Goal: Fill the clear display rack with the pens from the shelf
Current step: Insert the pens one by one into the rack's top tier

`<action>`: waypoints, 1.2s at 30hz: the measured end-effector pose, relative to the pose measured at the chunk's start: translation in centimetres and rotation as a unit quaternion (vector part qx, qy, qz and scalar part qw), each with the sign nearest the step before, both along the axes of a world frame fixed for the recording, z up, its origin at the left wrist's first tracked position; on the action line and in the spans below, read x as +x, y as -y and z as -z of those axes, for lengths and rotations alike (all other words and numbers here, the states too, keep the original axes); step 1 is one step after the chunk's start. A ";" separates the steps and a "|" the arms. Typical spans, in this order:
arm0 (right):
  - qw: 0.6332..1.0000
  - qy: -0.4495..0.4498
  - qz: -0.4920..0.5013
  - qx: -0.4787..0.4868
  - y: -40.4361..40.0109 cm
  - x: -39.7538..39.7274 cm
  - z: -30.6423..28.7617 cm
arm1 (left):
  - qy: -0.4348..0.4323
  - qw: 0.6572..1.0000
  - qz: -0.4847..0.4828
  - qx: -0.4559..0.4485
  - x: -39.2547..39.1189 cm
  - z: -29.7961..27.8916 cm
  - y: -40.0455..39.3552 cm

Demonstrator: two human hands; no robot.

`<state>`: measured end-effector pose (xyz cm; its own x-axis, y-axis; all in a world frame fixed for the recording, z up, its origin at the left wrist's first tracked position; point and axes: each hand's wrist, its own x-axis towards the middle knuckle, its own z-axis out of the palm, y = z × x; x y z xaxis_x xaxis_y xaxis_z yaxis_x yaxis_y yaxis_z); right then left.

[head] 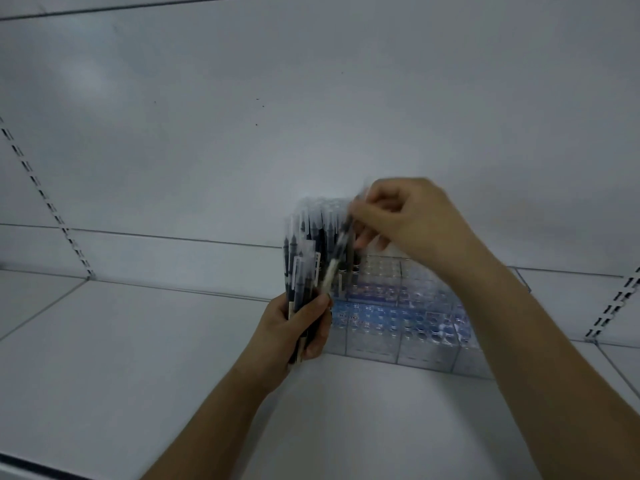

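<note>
The pens stand as an upright bundle in the left hand, whose grip is closed round their lower ends; the fingers curl about the barrels and the thumb lies across the front. The bundle fans out above the fist, dark barrels under clear caps (or clear sleeves; the blur does not let me say which). The caps reach up to the level of the right hand's knuckles.

The right hand is just above and to the right of that grip, with its fingers curled and its fingertips pinching the top of one pen. This single pen slants down and to the left from the pinch, crossing in front of the bundle, and its pale lower end lies close above the left thumb. Whether it touches the other pens cannot be told.

The clear display rack stands on the shelf directly right of the left hand's grip and below the right hand. It is a stepped block of transparent cells with round holes on top and blue printed strips along the fronts of the tiers. A few dark shapes stand at the rack's back left corner, behind the slanted pen, too blurred to name.

Both forearms come up from the lower edge of the view. A pale back panel rises behind, with slotted uprights at either side.
</note>
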<state>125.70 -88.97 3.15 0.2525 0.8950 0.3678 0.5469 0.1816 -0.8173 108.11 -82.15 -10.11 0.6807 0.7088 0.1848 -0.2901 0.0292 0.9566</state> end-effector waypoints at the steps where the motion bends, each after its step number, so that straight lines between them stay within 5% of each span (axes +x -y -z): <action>1: 0.999 -0.018 0.027 0.043 0.2 0.7 -0.3 | 0.006 1.000 0.002 -0.006 0.0 0.0 0.0; 4: 0.992 0.013 0.085 0.096 0.6 2.1 -0.9 | 0.019 1.000 0.001 -0.017 0.1 0.0 -0.2; 16: 0.992 0.110 0.043 0.038 -0.4 2.0 0.6 | 0.018 1.000 0.009 -0.022 0.0 0.0 -0.4; 25: 0.958 0.279 0.058 -0.035 -1.8 1.4 2.6 | 0.008 1.000 0.000 -0.006 -0.1 -0.2 -0.2; 32: 0.938 0.328 0.078 -0.082 -0.9 1.1 1.5 | 0.005 1.000 0.005 -0.004 0.0 -0.3 -0.2; 36: 0.966 0.241 -0.032 -0.092 -0.4 -0.7 1.2 | 0.004 1.000 0.015 -0.010 0.0 -0.1 -0.2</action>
